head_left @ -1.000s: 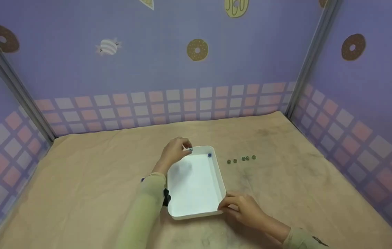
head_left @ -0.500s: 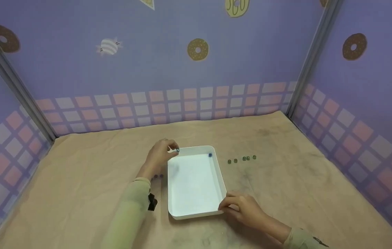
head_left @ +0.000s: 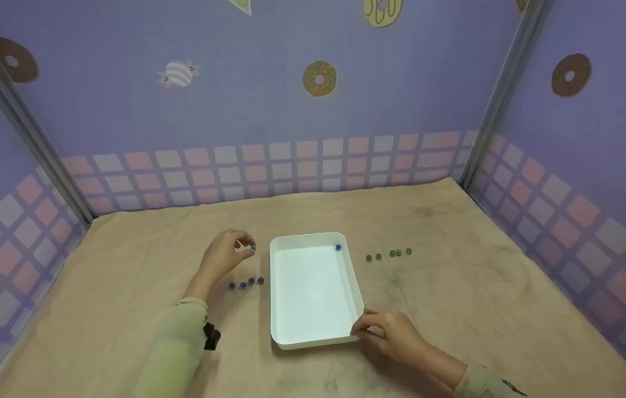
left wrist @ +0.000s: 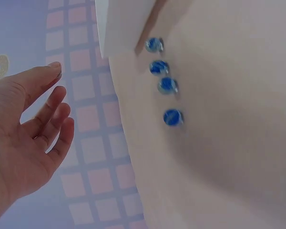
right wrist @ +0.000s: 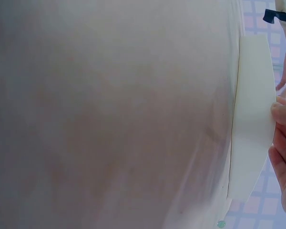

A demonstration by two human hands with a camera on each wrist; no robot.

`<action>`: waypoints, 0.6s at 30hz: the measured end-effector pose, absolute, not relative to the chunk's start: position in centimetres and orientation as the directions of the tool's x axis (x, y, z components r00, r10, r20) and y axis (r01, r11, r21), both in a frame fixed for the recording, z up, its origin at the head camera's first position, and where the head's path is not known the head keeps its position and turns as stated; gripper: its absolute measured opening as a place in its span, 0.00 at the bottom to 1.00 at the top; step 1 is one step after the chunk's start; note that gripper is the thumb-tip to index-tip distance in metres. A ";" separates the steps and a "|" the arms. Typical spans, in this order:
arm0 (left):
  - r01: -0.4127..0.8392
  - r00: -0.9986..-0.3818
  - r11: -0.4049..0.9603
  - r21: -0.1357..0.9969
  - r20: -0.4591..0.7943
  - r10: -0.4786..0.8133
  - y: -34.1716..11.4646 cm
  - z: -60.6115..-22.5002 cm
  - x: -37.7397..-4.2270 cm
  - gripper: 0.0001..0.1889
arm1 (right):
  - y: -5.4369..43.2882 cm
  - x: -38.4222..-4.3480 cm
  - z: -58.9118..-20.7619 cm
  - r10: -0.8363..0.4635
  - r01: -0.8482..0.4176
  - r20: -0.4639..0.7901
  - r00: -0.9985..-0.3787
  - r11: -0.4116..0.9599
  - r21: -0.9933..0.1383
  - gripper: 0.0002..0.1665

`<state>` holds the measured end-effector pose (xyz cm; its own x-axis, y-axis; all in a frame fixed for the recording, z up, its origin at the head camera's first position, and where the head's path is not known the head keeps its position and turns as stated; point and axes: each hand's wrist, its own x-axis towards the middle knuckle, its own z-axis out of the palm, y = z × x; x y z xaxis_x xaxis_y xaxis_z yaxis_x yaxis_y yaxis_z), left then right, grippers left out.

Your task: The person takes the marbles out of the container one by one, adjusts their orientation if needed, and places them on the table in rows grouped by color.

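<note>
My left hand [head_left: 226, 255] is in the air left of the white tray [head_left: 279, 298]. Its thumb and index finger pinch a small bluish marble [head_left: 253, 247], mostly hidden by the fingertips. Below that hand, several blue marbles [head_left: 242, 286] lie in a short row on the cloth; the left wrist view shows their swirled blue and clear glass. One more blue marble [head_left: 338, 247] sits inside the tray's far right corner. At the near right corner my right hand [head_left: 390, 333] grips the tray's rim between thumb and fingers.
Several green marbles [head_left: 393, 254] lie in a loose row right of the tray. Beige cloth [head_left: 478, 287] covers the table. Patterned walls [head_left: 257, 110] with metal corner posts enclose the back and both sides.
My left hand has moved left from above the tray's far edge to over the cloth, carrying the marble. The row of blue marbles has come out from behind the forearm. My right hand stays put.
</note>
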<state>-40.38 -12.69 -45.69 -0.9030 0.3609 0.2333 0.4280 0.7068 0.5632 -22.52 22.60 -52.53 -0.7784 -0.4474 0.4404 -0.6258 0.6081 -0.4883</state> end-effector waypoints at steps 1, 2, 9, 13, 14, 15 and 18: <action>0.427 -0.904 0.711 0.559 0.232 0.360 -13.1 -45.8 -40.2 0.07 | 22.6 -22.5 -52.5 -0.447 -0.627 0.443 -0.777 0.607 -0.488 0.03; 0.425 -0.905 0.717 0.553 0.231 0.358 -13.5 -45.9 -40.1 0.07 | 22.6 -22.5 -52.5 -0.448 -0.630 0.446 -0.775 0.605 -0.486 0.03; 0.411 -0.912 0.752 0.515 0.226 0.343 -16.3 -46.9 -39.4 0.06 | 22.6 -22.6 -52.6 -0.447 -0.638 0.458 -0.768 0.596 -0.488 0.02; 0.391 -0.920 0.766 0.510 0.211 0.329 -17.7 -47.6 -39.0 0.06 | 22.6 -22.6 -52.6 -0.449 -0.641 0.461 -0.765 0.595 -0.484 0.02; 0.383 -0.924 0.770 0.510 0.203 0.324 -18.0 -47.9 -38.8 0.05 | 22.6 -22.6 -52.6 -0.451 -0.644 0.464 -0.763 0.595 -0.481 0.03; 0.372 -0.928 0.775 0.511 0.193 0.318 -18.3 -48.1 -38.7 0.05 | 22.5 -22.6 -52.6 -0.450 -0.645 0.466 -0.762 0.595 -0.480 0.03; 0.340 -0.940 0.788 0.513 0.164 0.300 -19.0 -48.7 -38.3 0.05 | 22.6 -22.6 -52.6 -0.450 -0.648 0.471 -0.758 0.596 -0.473 0.03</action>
